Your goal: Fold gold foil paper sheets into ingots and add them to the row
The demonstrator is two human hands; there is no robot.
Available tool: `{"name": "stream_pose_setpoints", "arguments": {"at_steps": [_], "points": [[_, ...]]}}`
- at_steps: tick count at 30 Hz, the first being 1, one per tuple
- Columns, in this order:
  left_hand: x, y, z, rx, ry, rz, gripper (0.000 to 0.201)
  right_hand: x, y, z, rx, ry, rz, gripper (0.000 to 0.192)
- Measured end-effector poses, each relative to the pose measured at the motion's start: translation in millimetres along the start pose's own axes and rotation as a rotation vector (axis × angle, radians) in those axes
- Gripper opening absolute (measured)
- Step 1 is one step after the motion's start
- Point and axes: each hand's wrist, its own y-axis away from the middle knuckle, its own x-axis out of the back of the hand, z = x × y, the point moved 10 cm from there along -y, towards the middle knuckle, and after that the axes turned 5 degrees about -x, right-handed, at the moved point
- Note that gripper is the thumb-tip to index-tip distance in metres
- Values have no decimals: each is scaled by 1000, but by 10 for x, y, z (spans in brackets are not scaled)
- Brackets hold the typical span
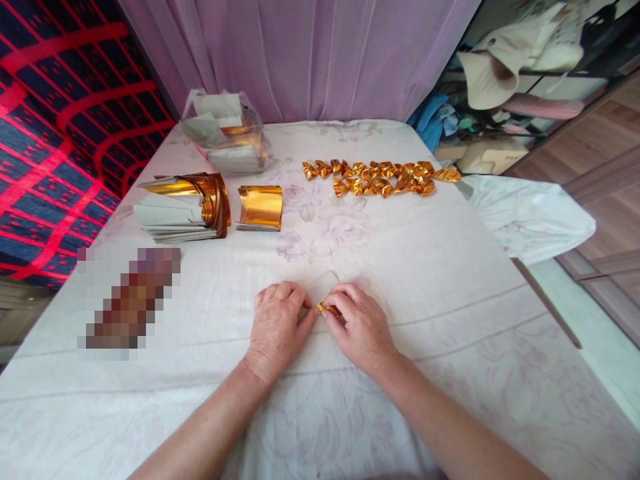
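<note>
At the middle of the cloth-covered table, my left hand and my right hand meet over a sheet of gold foil paper. A small shiny gold fold shows between the two thumbs. Behind it a pale sheet edge rises between the hands. The fingers of both hands are bent and pinched on the paper. Most of the sheet is covered by my hands. Beyond them lies a short stack of gold foil sheets. Several folded gold foil pieces lie in two rows at the back right.
A larger curled stack of foil paper lies at the back left, with a clear plastic bag of more sheets behind it. A pixelated patch covers something on the left. Right of the table are a white cloth and cluttered shelves.
</note>
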Motion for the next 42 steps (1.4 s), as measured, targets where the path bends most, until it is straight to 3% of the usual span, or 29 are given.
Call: {"name": "stream_pose_setpoints", "arguments": {"at_steps": [15,19,23,27,42], "points": [[11,-9,-28,5,70,-31,2,-12,13,168,-13,-273,-152,23],[19,-14,-28,-9,90,-33,2,9,15,107,10,-231,-118,20],[37,-16,-29,-11,73,-7,3,7,0,44,-28,-68,-46,6],[31,-20,-23,-20,63,-10,2,-16,-8,40,-76,51,-8,14],[56,-19,-34,-50,117,6,8,0,-13,196,-8,-311,-154,28]]}}
